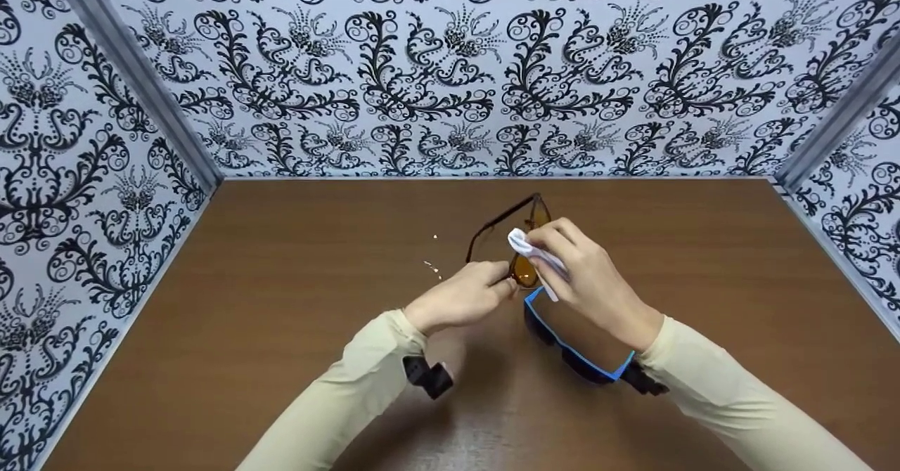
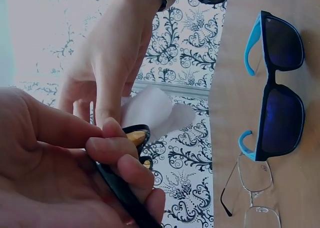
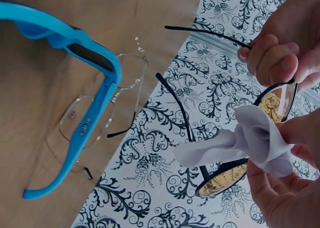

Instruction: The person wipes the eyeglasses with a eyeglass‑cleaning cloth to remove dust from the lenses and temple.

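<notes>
Dark-framed glasses with amber lenses [image 1: 524,272] are held up off the table, one temple extending toward the back left. My left hand [image 1: 464,295] pinches them near one lens, its fingers curled round the dark frame [image 2: 120,190] in the left wrist view. A folded white cloth [image 1: 522,241] is gripped between the thumb and fingers of my right hand [image 1: 587,274]. In the right wrist view the bunched cloth [image 3: 250,138] covers the middle of the glasses and part of the lenses. Whether it touches the far lens [image 3: 222,180] is hard to tell.
Blue-and-black sunglasses [image 2: 272,78] stand on the brown table [image 1: 316,246], below my right hand. Thin wire-rimmed glasses [image 2: 254,193] lie beside them; in the head view only bright glints show left of my hands. Patterned walls [image 1: 436,70] enclose the table's back and sides.
</notes>
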Demonstrator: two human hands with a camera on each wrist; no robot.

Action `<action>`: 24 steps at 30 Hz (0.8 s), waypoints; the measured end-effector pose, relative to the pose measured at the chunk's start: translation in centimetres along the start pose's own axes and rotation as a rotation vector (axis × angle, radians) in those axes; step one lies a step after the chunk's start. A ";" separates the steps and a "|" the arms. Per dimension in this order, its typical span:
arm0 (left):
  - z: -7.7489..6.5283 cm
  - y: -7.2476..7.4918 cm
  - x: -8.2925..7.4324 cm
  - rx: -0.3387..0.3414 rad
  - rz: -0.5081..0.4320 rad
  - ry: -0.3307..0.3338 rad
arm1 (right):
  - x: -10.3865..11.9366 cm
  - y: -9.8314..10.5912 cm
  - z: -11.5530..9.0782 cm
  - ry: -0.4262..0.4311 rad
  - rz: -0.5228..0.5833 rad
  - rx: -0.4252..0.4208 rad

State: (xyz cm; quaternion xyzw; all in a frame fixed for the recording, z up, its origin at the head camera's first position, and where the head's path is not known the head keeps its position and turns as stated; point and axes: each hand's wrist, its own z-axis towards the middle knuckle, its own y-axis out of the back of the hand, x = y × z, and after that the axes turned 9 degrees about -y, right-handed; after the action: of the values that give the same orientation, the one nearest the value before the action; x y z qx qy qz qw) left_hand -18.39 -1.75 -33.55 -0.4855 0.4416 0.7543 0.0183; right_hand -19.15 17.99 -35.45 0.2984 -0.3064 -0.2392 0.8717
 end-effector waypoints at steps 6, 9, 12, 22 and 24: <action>-0.1 0.1 0.4 -0.008 -0.047 0.013 | -0.1 0.0 -1.1 0.150 0.039 0.037; -0.3 0.2 0.5 -0.009 -0.042 0.003 | -0.1 0.3 -1.6 0.186 0.011 0.056; -0.5 0.1 0.4 0.003 -0.015 -0.017 | -0.2 0.3 -1.9 0.149 -0.024 0.030; -0.6 -0.2 -0.1 0.032 0.005 -0.027 | 0.2 0.1 -1.3 -0.013 0.022 -0.049; -0.5 -0.3 -0.1 0.020 0.000 -0.021 | 0.4 0.0 -1.4 0.024 0.041 -0.047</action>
State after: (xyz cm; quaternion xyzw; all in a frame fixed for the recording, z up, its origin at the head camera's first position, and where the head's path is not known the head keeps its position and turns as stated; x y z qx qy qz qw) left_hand -17.79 -1.86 -33.75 -0.4775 0.4488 0.7549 0.0280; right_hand -17.92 18.22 -36.18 0.2745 -0.2965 -0.2246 0.8868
